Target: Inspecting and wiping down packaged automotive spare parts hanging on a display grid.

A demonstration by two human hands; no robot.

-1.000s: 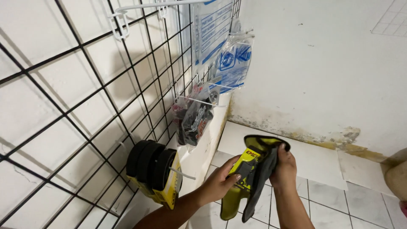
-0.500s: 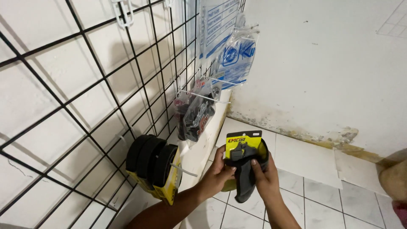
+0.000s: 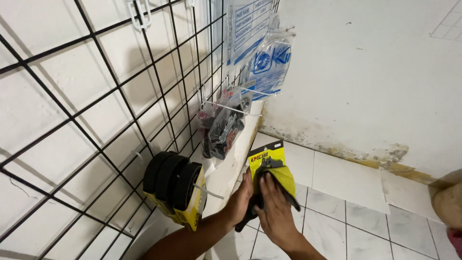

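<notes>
My left hand (image 3: 239,202) grips the left edge of a yellow carded package (image 3: 267,163) with a black part fixed to it, held upright low in the middle. My right hand (image 3: 274,212) lies over the front of the same package, pressing a dark cloth (image 3: 285,190) against it. The lower half of the package is hidden behind my right hand. To the left, black wheel-shaped parts on yellow cards (image 3: 175,185) hang from a hook on the black wire grid (image 3: 96,120).
Clear plastic bags with dark parts (image 3: 222,127) and blue-printed bags (image 3: 262,62) hang from hooks higher on the grid. Behind is a white wall (image 3: 375,72) with stains along its base, and white floor tiles (image 3: 346,202). A tan object (image 3: 447,202) sits at the right edge.
The package was turned from a tilted position to upright facing me. My right hand moved from its right side onto its front with the cloth.
</notes>
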